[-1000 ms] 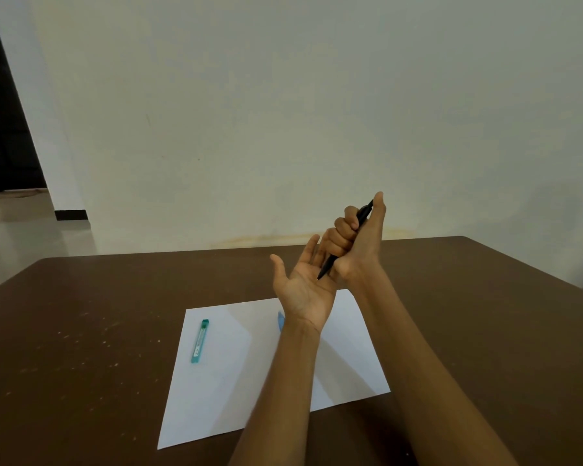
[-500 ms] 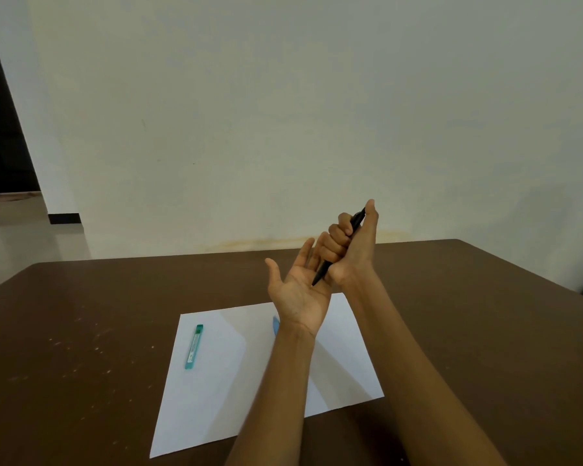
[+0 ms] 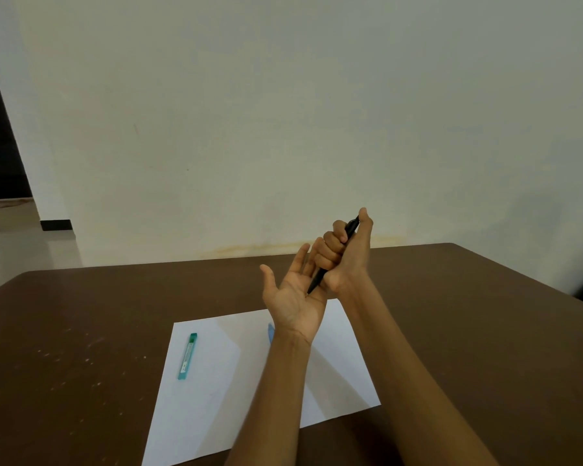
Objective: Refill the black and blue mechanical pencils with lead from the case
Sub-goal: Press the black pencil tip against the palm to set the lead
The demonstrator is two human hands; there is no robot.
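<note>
My right hand (image 3: 345, 255) is raised above the table in a fist around the black mechanical pencil (image 3: 318, 279), thumb on its top end, tip pointing down. The tip rests on the palm of my left hand (image 3: 292, 297), which is open, palm up, fingers spread. A green lead case (image 3: 187, 356) lies on the left part of a white sheet of paper (image 3: 216, 398). Only a sliver of the blue pencil (image 3: 270, 332) shows on the sheet, the rest hidden behind my left wrist.
The sheet lies on a dark brown table (image 3: 64, 348) with pale specks on its left side. A plain white wall stands behind the table's far edge, with a dark doorway at far left.
Both hands stay together in nearly the same pose, the pencil tip still on my left palm. The view has shifted slightly, nothing else moved.
</note>
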